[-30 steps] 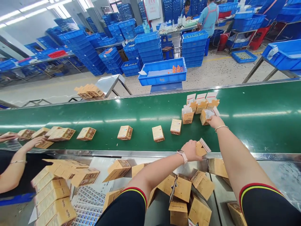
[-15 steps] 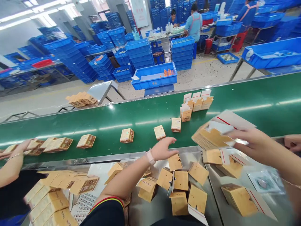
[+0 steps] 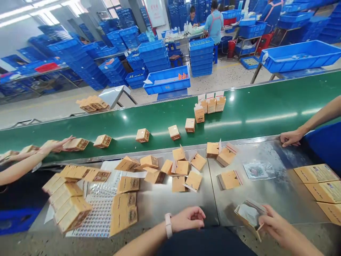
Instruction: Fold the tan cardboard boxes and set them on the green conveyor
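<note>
At the near edge of the metal surface (image 3: 160,208), right of its seam (image 3: 214,195), I have the right grip (image 3: 274,224) pinching an open carton (image 3: 247,224), tilted, pale contents (image 3: 248,213) showing; left grip (image 3: 190,217), left of that seam, half curled, loosely spread

the right hand (image 3: 271,224) has carried an open box (image 3: 247,214) from the green belt (image 3: 266,110) to the near edge of the desk (image 3: 157,202); the left hand (image 3: 189,217), now empty, has drawn back.
</note>
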The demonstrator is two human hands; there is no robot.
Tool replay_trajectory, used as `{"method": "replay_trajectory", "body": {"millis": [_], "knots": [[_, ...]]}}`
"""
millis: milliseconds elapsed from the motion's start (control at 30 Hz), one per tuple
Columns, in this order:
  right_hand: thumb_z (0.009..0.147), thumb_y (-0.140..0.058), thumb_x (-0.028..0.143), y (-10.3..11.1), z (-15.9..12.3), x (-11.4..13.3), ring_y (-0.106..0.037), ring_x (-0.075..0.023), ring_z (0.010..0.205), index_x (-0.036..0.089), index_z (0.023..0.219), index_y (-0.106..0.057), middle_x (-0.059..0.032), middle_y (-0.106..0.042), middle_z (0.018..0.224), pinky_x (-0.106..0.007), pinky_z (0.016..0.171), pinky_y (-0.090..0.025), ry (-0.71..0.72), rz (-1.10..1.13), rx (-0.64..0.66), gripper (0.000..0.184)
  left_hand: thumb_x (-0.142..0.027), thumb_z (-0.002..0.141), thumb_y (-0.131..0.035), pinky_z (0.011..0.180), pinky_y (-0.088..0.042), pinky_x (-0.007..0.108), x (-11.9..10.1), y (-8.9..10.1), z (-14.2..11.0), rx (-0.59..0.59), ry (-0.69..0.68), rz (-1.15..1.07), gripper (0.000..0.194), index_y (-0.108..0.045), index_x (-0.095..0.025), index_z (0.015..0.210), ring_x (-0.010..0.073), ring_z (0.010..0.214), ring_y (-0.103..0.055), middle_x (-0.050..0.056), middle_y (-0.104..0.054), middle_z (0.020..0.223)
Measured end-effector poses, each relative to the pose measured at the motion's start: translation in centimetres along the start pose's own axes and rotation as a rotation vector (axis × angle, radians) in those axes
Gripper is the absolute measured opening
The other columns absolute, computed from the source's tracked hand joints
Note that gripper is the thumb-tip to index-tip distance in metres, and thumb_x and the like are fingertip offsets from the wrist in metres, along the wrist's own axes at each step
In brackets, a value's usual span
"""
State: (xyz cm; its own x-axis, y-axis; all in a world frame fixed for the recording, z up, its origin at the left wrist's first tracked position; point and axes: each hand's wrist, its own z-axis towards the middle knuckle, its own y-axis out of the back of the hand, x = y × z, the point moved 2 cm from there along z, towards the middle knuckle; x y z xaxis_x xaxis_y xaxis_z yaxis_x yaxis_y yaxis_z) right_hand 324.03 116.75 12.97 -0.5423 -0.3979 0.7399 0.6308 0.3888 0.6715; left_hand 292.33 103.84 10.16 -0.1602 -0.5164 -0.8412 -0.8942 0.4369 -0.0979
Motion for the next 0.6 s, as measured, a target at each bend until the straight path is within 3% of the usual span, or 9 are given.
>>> {"method": "replay_trajectory", "body": {"millis": [67, 133, 200, 300, 400, 467, 600], "knots": [[0.078, -0.054, 0.043, -1.7, 0.0, -2.6, -0.069, -0.0213, 0.084, 0.029, 0.066, -0.069, -0.0069, -0.071, 0.101, -0.03, 0.068, -0.059, 0.051, 0.04, 0.152, 0.024, -0.065, 0.071, -0.063, 0.092, -0.047, 0.042, 3.2, -2.4, 3.5, -0.229, -0.119, 0.181, 0.066, -0.057, -0.019, 0.118, 0.0269, 0.108, -0.059, 0.015, -0.062, 0.119], [0.08, -0.051, 0.042, -2.6, 0.5, -4.4, -0.066, -0.0237, 0.099, 0.029, 0.074, -0.07, -0.0082, -0.068, 0.11, -0.036, 0.082, -0.058, 0.082, 0.101, 0.164, 0.024, -0.056, 0.074, -0.063, 0.11, -0.033, 0.048, 4.0, -3.9, 6.5, -0.36, -0.299, 0.351, 0.07, -0.049, -0.019, 0.131, 0.031, 0.133, -0.042, 0.018, -0.047, 0.142], [0.08, -0.052, 0.041, -3.2, 1.4, -5.5, -0.061, -0.026, 0.111, 0.027, 0.074, -0.069, -0.0087, -0.064, 0.118, -0.042, 0.095, -0.052, 0.11, 0.171, 0.153, 0.023, -0.051, 0.074, -0.062, 0.114, -0.024, 0.05, 3.1, -4.7, 9.0, -0.344, -0.436, 0.503, 0.072, -0.046, -0.018, 0.136, 0.0319, 0.141, -0.032, 0.018, -0.041, 0.148], [0.075, -0.058, 0.043, -4.0, 2.2, -6.4, -0.054, -0.0282, 0.121, 0.027, 0.08, -0.068, -0.0081, -0.061, 0.125, -0.049, 0.105, -0.044, 0.091, 0.28, 0.112, 0.02, -0.046, 0.075, -0.062, 0.111, -0.029, 0.051, 0.7, -4.4, 11.6, -0.265, -0.485, 0.667, 0.062, -0.053, -0.024, 0.132, 0.0315, 0.14, -0.034, 0.014, -0.048, 0.144], [0.067, -0.065, 0.043, -5.0, 1.5, -7.5, -0.05, -0.0292, 0.127, 0.028, 0.093, -0.065, -0.0068, -0.058, 0.128, -0.054, 0.11, -0.037, 0.032, 0.375, -0.131, 0.03, -0.044, 0.075, -0.063, 0.109, -0.03, 0.048, -1.2, -3.6, 12.8, -0.286, -0.475, 0.734, 0.05, -0.061, -0.028, 0.122, 0.0304, 0.139, -0.037, 0.012, -0.054, 0.139], [0.065, -0.067, 0.045, -6.4, 0.6, -8.2, -0.047, -0.0301, 0.129, 0.028, 0.096, -0.063, -0.007, -0.058, 0.128, -0.056, 0.111, -0.034, 0.017, 0.407, -0.226, 0.035, -0.043, 0.076, -0.063, 0.11, -0.028, 0.047, -2.1, -3.4, 13.1, -0.293, -0.485, 0.745, 0.044, -0.064, -0.029, 0.117, 0.0287, 0.138, -0.039, 0.01, -0.058, 0.135], [0.055, -0.072, 0.05, -8.9, 0.1, -8.3, -0.043, -0.0338, 0.131, 0.026, 0.091, -0.063, -0.0091, -0.06, 0.124, -0.058, 0.112, -0.03, 0.004, 0.352, -0.198, 0.044, -0.037, 0.08, -0.06, 0.113, -0.023, 0.047, -3.0, -4.0, 13.8, -0.263, -0.494, 0.746, 0.033, -0.066, -0.03, 0.111, 0.0268, 0.138, -0.039, 0.008, -0.061, 0.131]]}}
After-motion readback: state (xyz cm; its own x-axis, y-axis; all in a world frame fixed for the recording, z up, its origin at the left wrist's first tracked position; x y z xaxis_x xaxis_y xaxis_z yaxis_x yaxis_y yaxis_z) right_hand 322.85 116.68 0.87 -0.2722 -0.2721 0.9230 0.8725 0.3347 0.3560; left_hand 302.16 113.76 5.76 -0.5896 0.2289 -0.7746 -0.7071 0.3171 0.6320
